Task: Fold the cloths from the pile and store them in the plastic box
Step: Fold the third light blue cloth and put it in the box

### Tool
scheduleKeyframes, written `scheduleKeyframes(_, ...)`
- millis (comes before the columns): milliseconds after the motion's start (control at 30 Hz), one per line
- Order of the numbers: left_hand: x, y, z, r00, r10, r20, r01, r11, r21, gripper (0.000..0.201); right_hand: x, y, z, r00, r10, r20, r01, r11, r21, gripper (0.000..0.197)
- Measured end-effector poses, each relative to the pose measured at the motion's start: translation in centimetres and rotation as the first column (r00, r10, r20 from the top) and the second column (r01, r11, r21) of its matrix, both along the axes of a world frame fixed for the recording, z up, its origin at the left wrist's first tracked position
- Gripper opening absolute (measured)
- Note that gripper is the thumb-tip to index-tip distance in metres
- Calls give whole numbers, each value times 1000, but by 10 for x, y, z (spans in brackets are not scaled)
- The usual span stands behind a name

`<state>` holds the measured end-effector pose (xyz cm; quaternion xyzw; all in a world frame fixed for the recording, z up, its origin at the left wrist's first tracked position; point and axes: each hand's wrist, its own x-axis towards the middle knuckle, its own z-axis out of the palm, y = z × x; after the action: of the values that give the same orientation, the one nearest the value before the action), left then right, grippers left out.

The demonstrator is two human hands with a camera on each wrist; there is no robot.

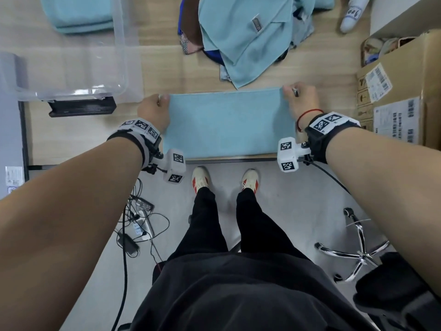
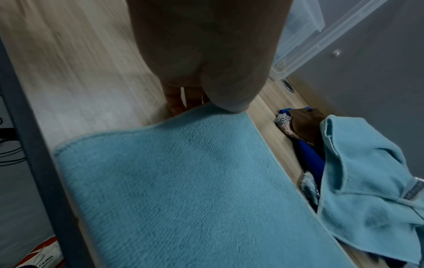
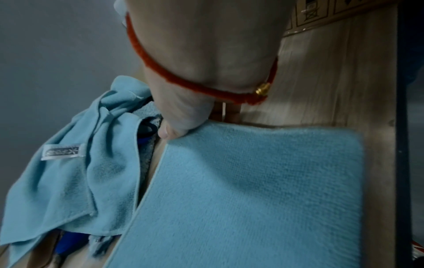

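I see my left hand (image 1: 155, 110) and right hand (image 1: 301, 101) each pinching a far corner of the blue cloth (image 1: 228, 124), its long axis running between them.

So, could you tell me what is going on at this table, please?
A person is folding a light blue cloth flat on the wooden table. The left hand and right hand each pinch a far corner. The pile lies beyond it, and the plastic box at the left already holds folded cloths.
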<state>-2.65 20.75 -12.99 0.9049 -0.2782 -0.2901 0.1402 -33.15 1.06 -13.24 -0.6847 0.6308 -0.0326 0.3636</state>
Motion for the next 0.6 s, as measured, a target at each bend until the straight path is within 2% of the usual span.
scheduleKeyframes(167, 0, -3, -3, 998, -11, 62, 8, 999, 40, 29, 3, -7, -9, 999, 26, -40, -25, 999, 21, 34)
scheduleKeyframes(367, 2, -6, -5, 997, 17, 72, -20, 999, 37, 31, 8, -12, -8, 987, 73, -141, -75, 997, -7, 34)
scheduleKeyframes(500, 2, -7, -3, 998, 32, 55, -35, 998, 53, 27, 7, -12, -8, 975, 33, -220, -39, 999, -22, 37)
scheduleKeyframes(600, 2, -5, -1, 997, 73, 32, -75, 995, 66, 23, 5, -12, -9, 970, -52, -238, 47, 998, -28, 46)
